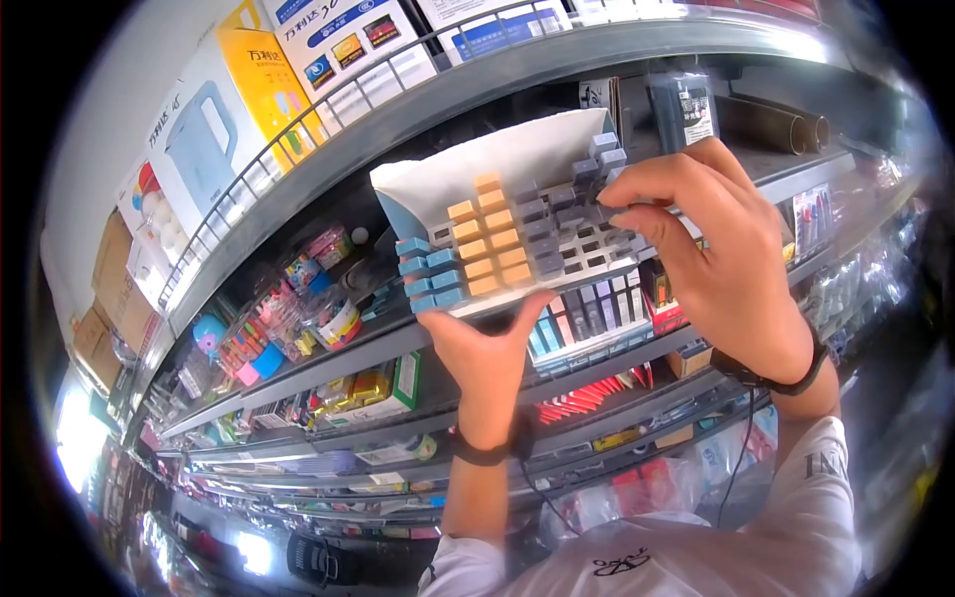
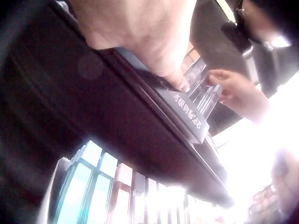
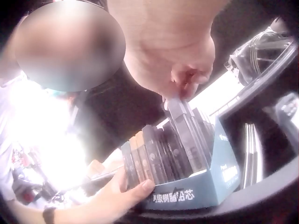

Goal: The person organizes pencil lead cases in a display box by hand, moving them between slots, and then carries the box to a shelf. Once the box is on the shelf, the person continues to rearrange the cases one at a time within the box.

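Note:
A display box point(image 1: 438, 164) of pencil lead cases sits tilted on a shelf, its blue front point(image 3: 187, 193) printed with white characters. Blue-capped cases point(image 1: 438, 279), yellow-capped ones point(image 1: 487, 239) and grey ones point(image 1: 542, 234) stand in rows in its slotted insert. My left hand point(image 1: 487, 348) grips the box at its front left corner, thumb along the front and the other fingers partly hidden by the box. Over the right end, my right hand point(image 1: 711, 229) pinches the top of a grey lead case point(image 3: 180, 114) between thumb and forefinger. Several slots point(image 1: 587, 254) beside it hold no case.
Another box of lead cases point(image 1: 592, 318) stands on the shelf below. A wire rail point(image 1: 378, 80) fronts the upper shelf of kettle cartons point(image 1: 204, 129). Jars of small goods point(image 1: 288, 318) stand to the left. A dark pouch point(image 1: 686, 109) and brown tubes point(image 1: 761, 124) lie behind my right hand.

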`<state>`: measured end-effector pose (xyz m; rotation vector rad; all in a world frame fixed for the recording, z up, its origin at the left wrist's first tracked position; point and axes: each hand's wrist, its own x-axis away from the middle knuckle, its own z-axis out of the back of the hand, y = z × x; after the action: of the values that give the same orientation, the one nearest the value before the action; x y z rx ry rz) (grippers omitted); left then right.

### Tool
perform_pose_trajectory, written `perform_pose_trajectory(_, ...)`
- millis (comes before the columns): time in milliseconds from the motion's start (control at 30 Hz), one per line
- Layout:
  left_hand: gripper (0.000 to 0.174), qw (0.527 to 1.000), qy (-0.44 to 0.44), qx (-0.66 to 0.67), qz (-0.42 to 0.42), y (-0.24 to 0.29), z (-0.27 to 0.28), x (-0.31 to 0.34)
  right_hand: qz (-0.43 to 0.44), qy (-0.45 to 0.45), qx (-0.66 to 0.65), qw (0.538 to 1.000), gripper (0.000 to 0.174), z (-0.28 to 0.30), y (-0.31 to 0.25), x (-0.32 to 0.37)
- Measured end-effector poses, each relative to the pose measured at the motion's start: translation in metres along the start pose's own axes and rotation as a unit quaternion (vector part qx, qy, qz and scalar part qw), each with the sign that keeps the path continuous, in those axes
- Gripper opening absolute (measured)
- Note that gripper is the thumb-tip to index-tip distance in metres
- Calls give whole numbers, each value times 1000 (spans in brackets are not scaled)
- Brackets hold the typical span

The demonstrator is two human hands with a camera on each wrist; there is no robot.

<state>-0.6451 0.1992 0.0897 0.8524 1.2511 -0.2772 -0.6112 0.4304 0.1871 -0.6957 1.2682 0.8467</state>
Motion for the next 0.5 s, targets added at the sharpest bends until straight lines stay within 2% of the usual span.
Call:
perform_pose_trajectory(267, 100, 1000, 0, 0, 13, 4, 1, -1, 4, -23, 3, 1000, 15, 2, -2, -7)
perform_pose_trajectory(500, 100, 1000, -4, -23, 9, 3, 2, -1, -27, -47, -18, 998, 16, -1, 6, -15)
